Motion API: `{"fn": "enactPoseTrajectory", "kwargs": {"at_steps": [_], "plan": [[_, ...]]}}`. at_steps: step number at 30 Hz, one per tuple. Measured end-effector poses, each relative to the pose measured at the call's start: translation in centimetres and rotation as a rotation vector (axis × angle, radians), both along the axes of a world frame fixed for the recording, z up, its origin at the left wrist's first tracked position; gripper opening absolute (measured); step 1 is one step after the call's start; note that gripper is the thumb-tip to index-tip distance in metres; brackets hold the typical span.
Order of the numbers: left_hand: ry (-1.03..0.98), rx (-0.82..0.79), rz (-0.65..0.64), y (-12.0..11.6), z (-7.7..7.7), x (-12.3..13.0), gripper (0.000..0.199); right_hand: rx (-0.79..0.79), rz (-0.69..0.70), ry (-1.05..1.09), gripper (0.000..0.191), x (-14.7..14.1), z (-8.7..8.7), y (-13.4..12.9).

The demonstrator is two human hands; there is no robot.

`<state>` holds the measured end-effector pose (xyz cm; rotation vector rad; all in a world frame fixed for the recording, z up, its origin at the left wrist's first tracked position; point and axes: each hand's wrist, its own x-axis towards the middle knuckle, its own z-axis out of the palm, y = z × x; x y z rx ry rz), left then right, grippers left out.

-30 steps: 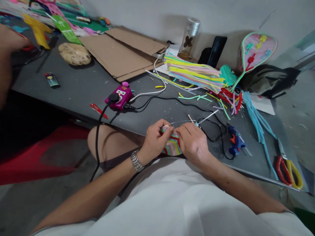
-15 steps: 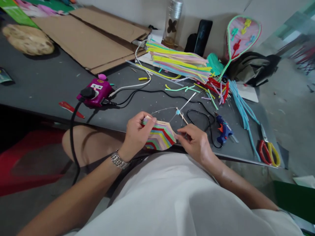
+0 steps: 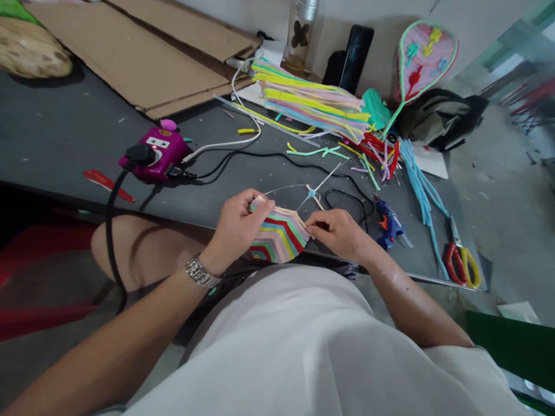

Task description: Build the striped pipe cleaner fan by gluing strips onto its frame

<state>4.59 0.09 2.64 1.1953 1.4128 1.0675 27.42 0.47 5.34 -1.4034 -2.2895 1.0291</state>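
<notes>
A striped pipe-cleaner panel, with angular bands of red, yellow, blue, green, pink and cream, is held at the table's front edge. My left hand is closed on its left side, thumb on top. At the panel's right corner, the fingertips of my right hand pinch the end of the outer cream strip. Just beyond the panel lies a thin frame of clear rods and a pale stick, joined at a light blue hub. My fingers hide part of both panel edges.
A glue gun lies right of my right hand, with scissors farther right. Bundled pipe cleaners lie behind. A purple power socket, its black cord, a red cutter and cardboard are on the left.
The view has shifted slightly, so the table things sit farther left. My right fingers have come closer together at the panel's corner. My left hand keeps its hold.
</notes>
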Motion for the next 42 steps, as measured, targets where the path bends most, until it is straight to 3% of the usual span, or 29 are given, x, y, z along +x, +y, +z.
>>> {"fn": "enactPoseTrajectory", "kwargs": {"at_steps": [8, 13, 17, 26, 42], "plan": [[-0.004, 0.019, -0.007, -0.2, 0.0, -0.4, 0.024, -0.002, 0.036, -0.050, 0.019, -0.5, 0.3, 0.0], [0.055, 0.098, -0.049, -0.3, -0.3, -0.3, 0.023, 0.131, -0.101, -0.181, 0.015, -1.1, 0.6, -1.1], [0.069, 0.121, -0.067, -0.6, -0.3, -0.1, 0.024, 0.246, -0.166, -0.087, 0.014, -2.0, 0.5, -1.5], [0.115, 0.130, -0.119, -1.0, 0.1, -0.1, 0.022, 0.152, -0.291, 0.012, 0.018, -2.8, 0.1, -2.0], [0.131, 0.151, -0.165, -1.2, -0.1, -0.1, 0.021, 0.166, -0.311, -0.024, 0.013, -2.8, -0.6, -2.3]]}}
